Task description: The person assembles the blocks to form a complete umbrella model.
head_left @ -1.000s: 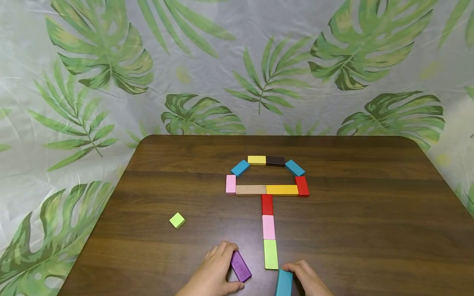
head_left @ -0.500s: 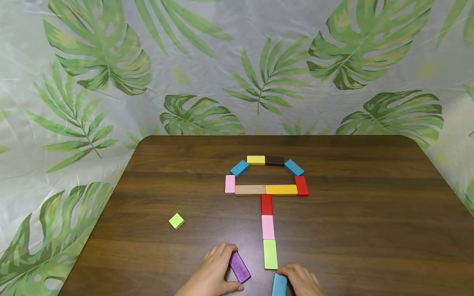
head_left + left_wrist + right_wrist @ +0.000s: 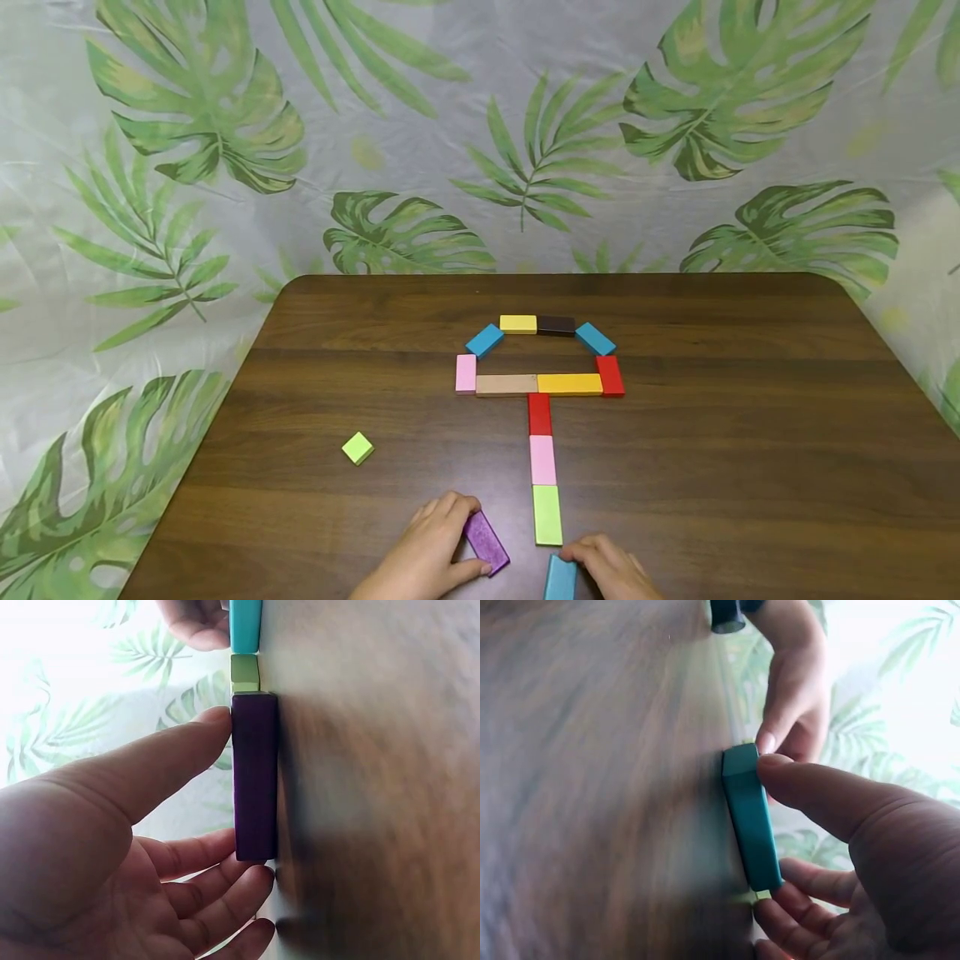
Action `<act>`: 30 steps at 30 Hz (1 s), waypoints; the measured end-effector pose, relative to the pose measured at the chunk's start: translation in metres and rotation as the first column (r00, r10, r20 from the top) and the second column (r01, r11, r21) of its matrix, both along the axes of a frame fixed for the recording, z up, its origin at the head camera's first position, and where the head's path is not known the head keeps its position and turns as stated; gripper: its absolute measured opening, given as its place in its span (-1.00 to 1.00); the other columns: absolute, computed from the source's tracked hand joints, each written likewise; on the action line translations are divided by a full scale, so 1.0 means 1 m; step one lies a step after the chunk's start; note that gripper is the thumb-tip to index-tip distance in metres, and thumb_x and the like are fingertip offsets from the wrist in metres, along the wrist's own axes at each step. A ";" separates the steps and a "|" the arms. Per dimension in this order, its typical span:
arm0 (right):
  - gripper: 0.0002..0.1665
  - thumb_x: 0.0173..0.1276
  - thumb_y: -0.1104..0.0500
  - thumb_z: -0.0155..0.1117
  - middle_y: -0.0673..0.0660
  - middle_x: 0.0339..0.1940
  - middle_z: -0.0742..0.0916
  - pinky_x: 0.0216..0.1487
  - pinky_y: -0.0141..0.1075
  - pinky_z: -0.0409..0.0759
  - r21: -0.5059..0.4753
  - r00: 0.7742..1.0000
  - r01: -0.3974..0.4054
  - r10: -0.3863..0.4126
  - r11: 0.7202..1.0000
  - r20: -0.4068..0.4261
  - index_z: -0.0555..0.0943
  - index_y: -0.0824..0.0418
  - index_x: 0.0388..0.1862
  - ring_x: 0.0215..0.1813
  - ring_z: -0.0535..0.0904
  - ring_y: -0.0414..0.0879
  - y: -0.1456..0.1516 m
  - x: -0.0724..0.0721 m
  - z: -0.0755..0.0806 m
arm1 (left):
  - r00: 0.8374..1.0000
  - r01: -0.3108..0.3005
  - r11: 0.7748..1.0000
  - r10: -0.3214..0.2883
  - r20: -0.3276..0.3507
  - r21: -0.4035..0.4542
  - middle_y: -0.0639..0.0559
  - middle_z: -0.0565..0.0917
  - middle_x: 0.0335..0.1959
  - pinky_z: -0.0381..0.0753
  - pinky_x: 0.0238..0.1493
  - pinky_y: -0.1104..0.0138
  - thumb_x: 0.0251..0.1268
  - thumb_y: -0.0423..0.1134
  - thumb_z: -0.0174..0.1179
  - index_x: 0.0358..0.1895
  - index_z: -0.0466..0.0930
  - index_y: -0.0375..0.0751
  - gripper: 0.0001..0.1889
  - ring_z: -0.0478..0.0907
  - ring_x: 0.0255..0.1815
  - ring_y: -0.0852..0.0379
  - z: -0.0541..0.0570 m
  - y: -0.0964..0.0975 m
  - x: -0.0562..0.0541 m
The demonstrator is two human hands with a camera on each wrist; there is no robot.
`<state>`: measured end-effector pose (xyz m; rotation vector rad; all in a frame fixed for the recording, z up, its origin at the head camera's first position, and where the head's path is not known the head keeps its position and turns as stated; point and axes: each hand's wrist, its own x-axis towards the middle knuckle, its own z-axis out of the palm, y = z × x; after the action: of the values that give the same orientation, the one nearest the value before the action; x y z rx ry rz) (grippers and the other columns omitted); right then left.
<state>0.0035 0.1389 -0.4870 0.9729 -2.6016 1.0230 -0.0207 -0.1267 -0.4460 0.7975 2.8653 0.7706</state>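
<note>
In the head view my left hand [image 3: 429, 546] pinches a purple block [image 3: 486, 543] that lies tilted on the table, thumb at its near end and fingers at its far end. To the right, my right hand [image 3: 611, 568] holds a turquoise block [image 3: 560, 577] lengthwise by its ends, as the right wrist view shows with its thumb and fingers on the turquoise block [image 3: 751, 825]. The turquoise block's far end lies just below a light green block [image 3: 547, 515], with a small gap. That green block ends a column with a pink block [image 3: 543, 460] and a red block [image 3: 539, 414].
Above the column, a tan block [image 3: 506, 385] and an orange-yellow block [image 3: 570, 384] form a bar under an arch of several blocks, including a black one [image 3: 556, 326]. A small lime block [image 3: 357, 448] lies alone at left on the brown table [image 3: 750, 467]. A leaf-print cloth [image 3: 420, 125] hangs behind.
My right hand has slid the turquoise block left and slightly nearer to me, below the green block. My left hand stays nearly in place, its thumb now closer against the purple block.
</note>
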 end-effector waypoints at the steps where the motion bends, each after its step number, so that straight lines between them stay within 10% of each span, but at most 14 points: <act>1: -0.39 -0.06 -0.23 0.36 -0.11 -0.23 0.48 -0.42 -0.37 0.35 -0.002 1.000 0.002 -0.002 1.000 -0.008 0.50 0.09 -0.12 -0.25 0.41 -0.28 -0.001 0.000 0.000 | 1.000 0.002 1.000 -0.002 -0.002 -0.005 0.13 0.43 -0.25 0.39 -0.12 0.23 -0.10 0.04 0.34 -0.09 0.43 -0.23 -0.46 0.37 -0.24 0.18 0.000 0.000 0.000; 30: -0.34 -0.20 -0.31 0.39 -0.28 -0.38 0.33 -0.44 -0.52 0.15 0.013 0.991 0.126 -0.126 0.992 -0.035 0.48 0.01 -0.18 -0.35 0.25 -0.42 -0.021 0.003 -0.003 | 0.999 0.028 0.999 -0.029 -0.020 -0.045 0.18 0.41 -0.32 0.38 -0.15 0.27 -0.14 0.12 0.33 -0.17 0.43 -0.17 -0.46 0.36 -0.27 0.19 -0.004 0.007 0.001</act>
<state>0.0066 0.1175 -0.4905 0.8099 -2.6091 0.9484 -0.0192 -0.1197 -0.4495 0.8436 2.8715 0.6967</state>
